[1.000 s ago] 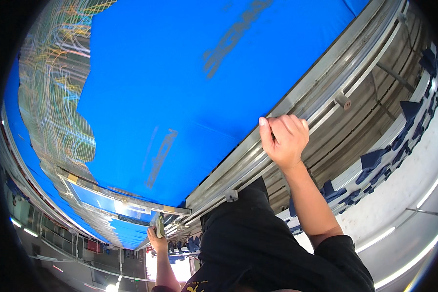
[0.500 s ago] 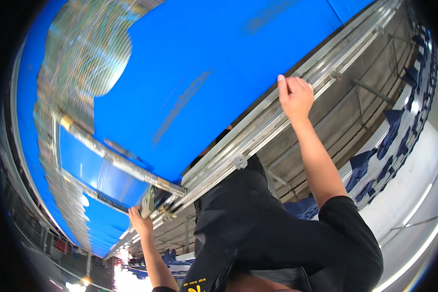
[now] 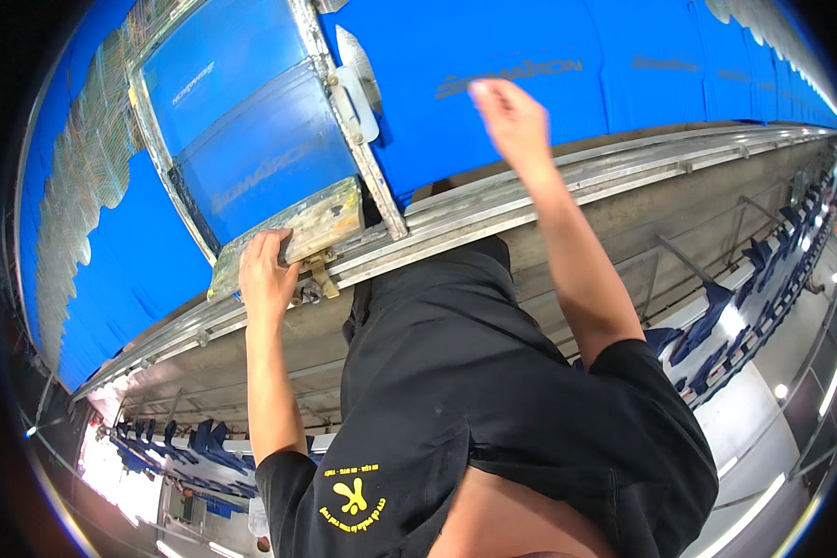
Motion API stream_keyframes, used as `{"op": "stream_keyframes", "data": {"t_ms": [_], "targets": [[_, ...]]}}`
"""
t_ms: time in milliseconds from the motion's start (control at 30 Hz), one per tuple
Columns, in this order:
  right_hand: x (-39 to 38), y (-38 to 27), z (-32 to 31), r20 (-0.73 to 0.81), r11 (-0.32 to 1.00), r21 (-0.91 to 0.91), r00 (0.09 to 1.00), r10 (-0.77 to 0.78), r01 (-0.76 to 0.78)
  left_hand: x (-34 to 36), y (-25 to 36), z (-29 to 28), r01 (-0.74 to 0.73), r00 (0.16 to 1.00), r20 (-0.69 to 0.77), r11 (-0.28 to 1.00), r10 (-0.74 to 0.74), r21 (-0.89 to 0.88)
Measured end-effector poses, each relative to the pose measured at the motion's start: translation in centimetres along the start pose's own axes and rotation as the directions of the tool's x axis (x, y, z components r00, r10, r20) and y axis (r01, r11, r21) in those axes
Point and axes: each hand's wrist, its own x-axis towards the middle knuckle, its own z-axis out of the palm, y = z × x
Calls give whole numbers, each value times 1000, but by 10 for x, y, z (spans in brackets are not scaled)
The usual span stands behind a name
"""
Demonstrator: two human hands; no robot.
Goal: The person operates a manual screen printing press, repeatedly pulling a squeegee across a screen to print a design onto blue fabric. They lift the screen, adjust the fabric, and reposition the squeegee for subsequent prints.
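Observation:
A metal-framed printing screen [image 3: 251,121] with blue mesh lies across a long table covered in blue cloth [image 3: 549,46]. My left hand [image 3: 268,279] grips the paint-stained end bar [image 3: 321,219] of that screen at the table's near edge. My right hand [image 3: 510,116] is blurred by motion, fingers apart, over the blue cloth to the right of the screen, holding nothing. A white plastic tab [image 3: 355,88] sits on the screen's right side rail.
A metal rail [image 3: 642,163] runs along the table's near edge. Below it, dark blue garment pieces [image 3: 716,307] hang in a row at the right, with more at the lower left [image 3: 195,437]. My black shirt fills the lower middle.
The view has swung toward the screen. My left hand moved up onto the screen's end bar. My right hand left the metal rail and lifted over the blue cloth.

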Motion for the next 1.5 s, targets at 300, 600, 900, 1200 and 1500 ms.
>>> {"op": "stream_keyframes", "data": {"t_ms": [300,600,900,1200,1500], "targets": [[51,-69,183,-31,983,-185,999,-25,19,-52,-99,5,-46,983,-172,995,61,86],[36,-119,193,-249,976,-187,956,-152,107,-65,-103,0,-117,950,-297,992,99,-44],[36,-193,165,-228,856,-387,864,-449,343,-61,-110,-11,-281,921,-321,946,218,-163],[59,-126,172,-290,772,-497,763,-578,395,-53,-113,1,-251,941,-276,952,197,-176],[57,-95,183,-325,959,-242,919,-225,149,-44,-88,-14,-149,963,-227,989,145,2]]}}
